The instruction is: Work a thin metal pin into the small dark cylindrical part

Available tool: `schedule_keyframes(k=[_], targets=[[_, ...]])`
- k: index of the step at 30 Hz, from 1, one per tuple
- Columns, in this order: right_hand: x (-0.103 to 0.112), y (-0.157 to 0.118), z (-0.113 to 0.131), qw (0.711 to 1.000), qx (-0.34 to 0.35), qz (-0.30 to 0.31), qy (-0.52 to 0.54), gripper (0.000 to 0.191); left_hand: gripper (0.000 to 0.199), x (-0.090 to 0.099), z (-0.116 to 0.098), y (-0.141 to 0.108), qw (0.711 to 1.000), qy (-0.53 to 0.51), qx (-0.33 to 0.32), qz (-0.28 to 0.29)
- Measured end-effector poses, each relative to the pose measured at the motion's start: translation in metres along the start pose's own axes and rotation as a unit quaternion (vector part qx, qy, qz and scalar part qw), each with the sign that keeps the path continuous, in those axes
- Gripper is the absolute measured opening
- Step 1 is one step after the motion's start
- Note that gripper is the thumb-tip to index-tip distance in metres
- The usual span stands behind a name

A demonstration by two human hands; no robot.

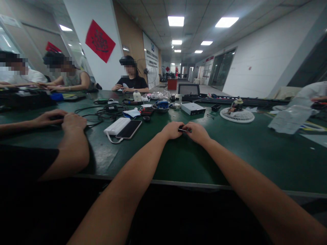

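Both my hands meet over the green table (pixel 176 163), fingertips closed round one small, thin, dark piece (pixel 183 129) with a light edge. My left hand (pixel 172 130) grips its left end, and my right hand (pixel 198 132) pinches its right end. The piece is too small and too much covered by fingers to name its kind. Beyond my hands stands a white box (pixel 193 108) with a dark front side. Left of them lie a phone (pixel 129 129) and a white power bank (pixel 117 126) with a short white cable.
A co-worker's hands (pixel 63 119) are close on my left, beside tangled black cables (pixel 107 110). A white fan grille with a motor (pixel 237 115) lies to the right, near a clear plastic bag (pixel 292 115). Other people sit across the table. A bowl (pixel 161 106) stands farther back.
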State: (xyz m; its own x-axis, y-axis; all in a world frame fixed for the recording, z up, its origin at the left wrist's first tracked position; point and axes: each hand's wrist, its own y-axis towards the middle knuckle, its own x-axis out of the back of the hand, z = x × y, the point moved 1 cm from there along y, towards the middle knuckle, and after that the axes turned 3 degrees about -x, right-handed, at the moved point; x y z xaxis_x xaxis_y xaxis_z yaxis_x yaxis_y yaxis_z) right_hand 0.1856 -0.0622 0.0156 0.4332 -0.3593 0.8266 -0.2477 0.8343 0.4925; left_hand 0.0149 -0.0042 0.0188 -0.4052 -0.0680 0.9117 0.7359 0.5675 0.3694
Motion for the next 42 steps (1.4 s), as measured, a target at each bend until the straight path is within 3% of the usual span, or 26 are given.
schedule_keyframes(k=[17,32,42], targets=[[0.0001,-0.0007,0.0,1.0,-0.003,-0.005,0.004,0.028,0.024,-0.0024,0.0022,-0.0005,1.0,-0.002,-0.012,0.016],[0.0057,-0.0012,-0.0035,0.995,-0.069,-0.066,-0.016,0.021,0.031,-0.0016,0.0042,-0.0011,0.999,0.004,0.03,-0.015],[0.003,0.0009,-0.004,0.999,-0.026,-0.04,0.019,0.03,0.026,-0.0025,0.0036,-0.0006,1.0,0.011,0.02,-0.008]])
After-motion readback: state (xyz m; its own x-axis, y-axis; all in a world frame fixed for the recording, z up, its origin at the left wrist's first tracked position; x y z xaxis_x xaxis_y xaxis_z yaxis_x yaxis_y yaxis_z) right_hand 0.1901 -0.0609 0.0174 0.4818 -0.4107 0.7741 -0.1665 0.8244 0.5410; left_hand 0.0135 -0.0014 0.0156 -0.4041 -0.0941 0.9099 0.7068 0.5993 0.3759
